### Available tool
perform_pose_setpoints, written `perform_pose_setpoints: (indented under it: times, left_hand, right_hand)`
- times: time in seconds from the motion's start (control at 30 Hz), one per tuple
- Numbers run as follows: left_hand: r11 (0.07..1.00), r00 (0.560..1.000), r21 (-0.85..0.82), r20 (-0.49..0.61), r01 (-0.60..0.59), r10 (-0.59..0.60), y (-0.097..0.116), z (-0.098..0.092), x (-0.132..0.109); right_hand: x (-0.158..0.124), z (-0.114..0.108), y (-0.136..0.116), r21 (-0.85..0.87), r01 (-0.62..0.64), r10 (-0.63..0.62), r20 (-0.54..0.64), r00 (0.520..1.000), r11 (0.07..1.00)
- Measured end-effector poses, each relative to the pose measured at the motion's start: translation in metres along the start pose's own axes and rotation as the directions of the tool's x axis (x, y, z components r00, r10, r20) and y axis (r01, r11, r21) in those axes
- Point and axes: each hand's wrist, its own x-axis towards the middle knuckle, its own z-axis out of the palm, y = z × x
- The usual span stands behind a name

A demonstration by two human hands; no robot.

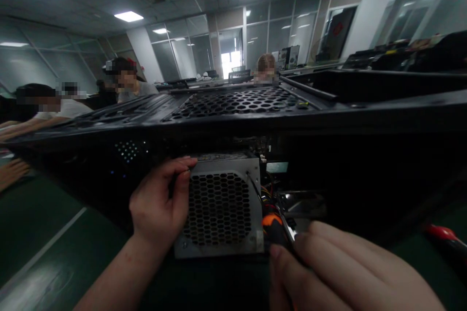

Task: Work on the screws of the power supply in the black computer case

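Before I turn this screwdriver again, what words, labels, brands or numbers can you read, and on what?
No text is readable.
Power supply: marks on its top face, too small to read.
Red mark on the far dark panel: too blurred.

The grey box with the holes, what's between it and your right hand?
In the head view, a screwdriver: the right hand holds its orange-and-black handle, and its thin shaft points toward the upper right of the grey box.
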Motion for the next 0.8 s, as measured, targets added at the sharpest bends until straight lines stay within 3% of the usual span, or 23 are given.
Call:
perform_pose_setpoints:
  times: [0.13, 0.37, 0.6, 0.8]
  left_hand:
    - [0.998, 0.999, 0.056, 0.051, -0.015, 0.012, 0.005, -0.005, 0.006]
    - [0.968, 0.966, 0.072, 0.109, -0.241, 0.233, 0.035, -0.003, 0.023]
    - [0.979, 0.955, -0.023, 0.218, -0.202, 0.202, 0.042, 0.014, 0.032]
    - [0.990, 0.937, -0.062, 0.320, -0.126, 0.140, 0.044, 0.017, 0.037]
  right_hand:
    - [0.005, -0.006, -0.002, 0.079, 0.006, -0.016, 0.121, 0.993, 0.997]
    - [0.015, -0.011, -0.001, 0.109, 0.032, -0.045, 0.121, 0.992, 0.994]
    - [0.009, -0.013, 0.006, 0.188, 0.021, -0.048, 0.142, 0.989, 0.982]
    - [0.009, -0.012, 0.007, -0.027, 0.024, -0.020, 0.111, 0.994, 0.999]
